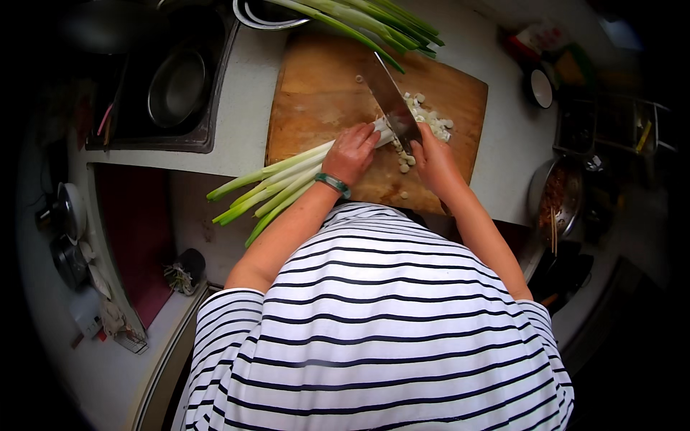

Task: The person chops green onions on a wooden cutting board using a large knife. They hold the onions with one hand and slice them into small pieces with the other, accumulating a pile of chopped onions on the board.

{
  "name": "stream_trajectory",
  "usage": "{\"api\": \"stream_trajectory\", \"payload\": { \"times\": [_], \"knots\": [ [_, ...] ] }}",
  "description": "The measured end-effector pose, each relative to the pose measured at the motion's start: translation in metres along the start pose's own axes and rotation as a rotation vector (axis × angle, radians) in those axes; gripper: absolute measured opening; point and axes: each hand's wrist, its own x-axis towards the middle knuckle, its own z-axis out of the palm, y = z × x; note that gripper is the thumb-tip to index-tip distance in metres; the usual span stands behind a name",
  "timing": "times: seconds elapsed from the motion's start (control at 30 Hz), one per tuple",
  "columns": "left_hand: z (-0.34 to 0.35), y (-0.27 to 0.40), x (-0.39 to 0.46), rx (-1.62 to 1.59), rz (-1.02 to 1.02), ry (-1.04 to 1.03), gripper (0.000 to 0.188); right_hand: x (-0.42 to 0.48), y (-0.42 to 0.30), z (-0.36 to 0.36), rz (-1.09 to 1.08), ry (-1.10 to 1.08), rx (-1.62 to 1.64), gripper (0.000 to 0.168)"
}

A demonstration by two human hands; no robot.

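Observation:
A bundle of scallions (pixel 291 165) lies slantwise over the left edge of a wooden cutting board (pixel 312 75). My left hand (pixel 353 152), with a green bangle at the wrist, presses the white ends against the board. My right hand (pixel 437 162) grips a cleaver (pixel 392 103) whose blade stands across those ends, close to my left fingertips. Chopped scallion pieces (pixel 431 118) lie to the right of the blade, and a few more sit near its heel. The cleaver's handle is hidden inside my right hand.
More long scallions (pixel 372 24) lie across the board's far edge, beside a bowl (pixel 269 16). A sink (pixel 210 116) with a metal basin (pixel 178 89) is at the left. On the right are a white cup (pixel 540 88) and a metal bowl (pixel 560 196) with reddish food and chopsticks.

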Motion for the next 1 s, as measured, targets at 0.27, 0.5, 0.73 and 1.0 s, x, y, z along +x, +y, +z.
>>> {"api": "stream_trajectory", "payload": {
  "times": [0.27, 0.5, 0.73, 1.0],
  "knots": [
    [-0.001, 0.003, 0.001, 0.01, 0.014, 0.011, 0.042, -0.017, -0.013, -0.015, 0.048, -0.134, -0.137, 0.034],
    [0.0, 0.001, 0.001, 0.001, 0.015, 0.001, 0.044, 0.016, 0.006, 0.026, -0.012, -0.073, -0.183, 0.033],
    [0.002, 0.0, 0.0, 0.03, 0.041, 0.077, 0.043, 0.023, 0.008, 0.031, 0.13, 0.035, 0.041, 0.033],
    [0.001, 0.0, -0.002, -0.004, -0.023, -0.006, 0.041, -0.011, -0.007, -0.002, -0.045, -0.012, -0.03, 0.032]
  ]
}}
